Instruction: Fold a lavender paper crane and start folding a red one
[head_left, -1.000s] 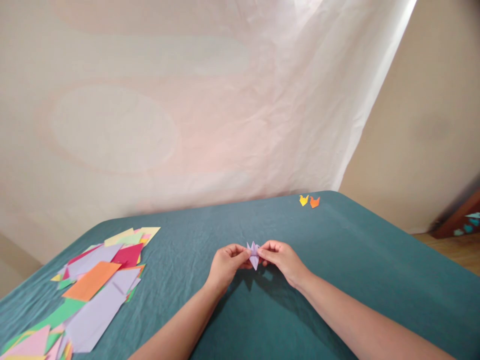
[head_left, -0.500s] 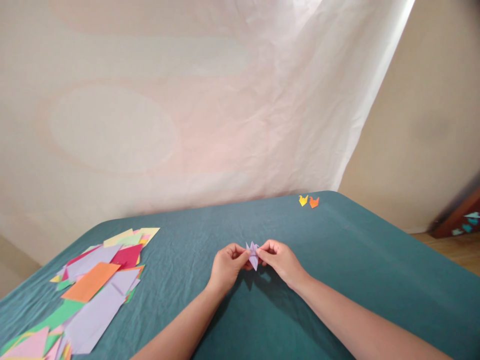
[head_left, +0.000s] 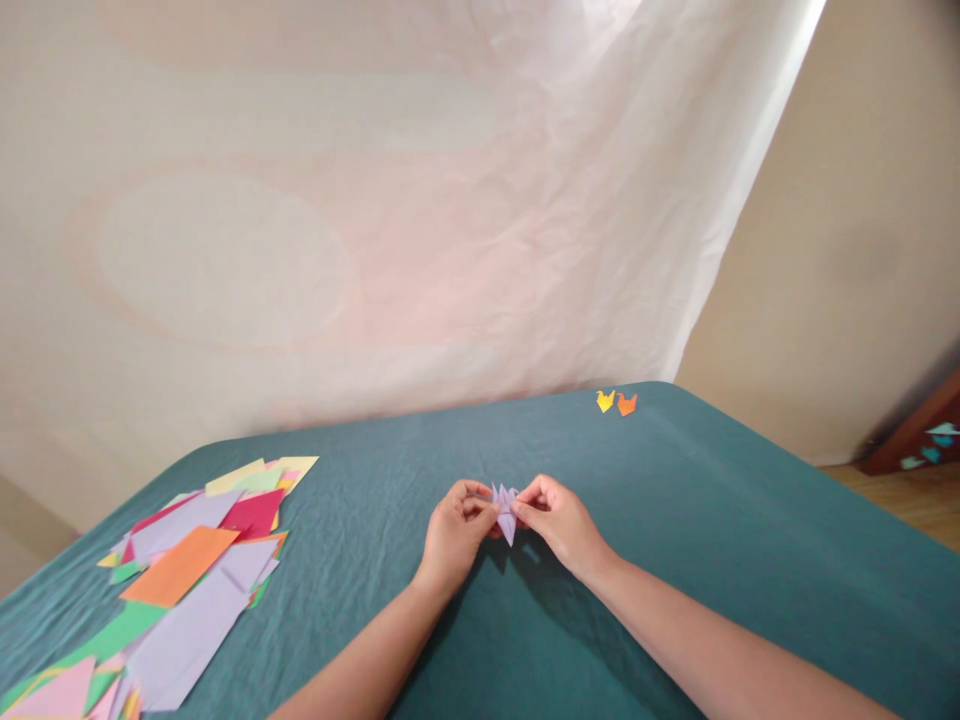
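Note:
A small lilac origami crane point(head_left: 507, 522), folded with several sharp points, is held a little above the green cloth. One point hangs down toward me and others stick up at the far side. My left hand point(head_left: 459, 530) pinches its left edge between thumb and fingers. On the opposite edge, my right hand point(head_left: 559, 520) grips it the same way. The fingertips cover both sides of the folded paper. Farther off lie a yellow paper crane point(head_left: 605, 401) and an orange paper crane point(head_left: 627, 404), both flat on the cloth.
Loose coloured paper sheets point(head_left: 191, 600) spread in an overlapping pile on the left of the green-covered table point(head_left: 360, 560). A pale sheet point(head_left: 375, 220) hangs behind the far edge. At far right, a brown wooden object point(head_left: 911, 425) stands by the floor.
Both hands stay pinched on the lilac crane, with only slight shifts of the fingers. The paper pile and the two other cranes lie as before.

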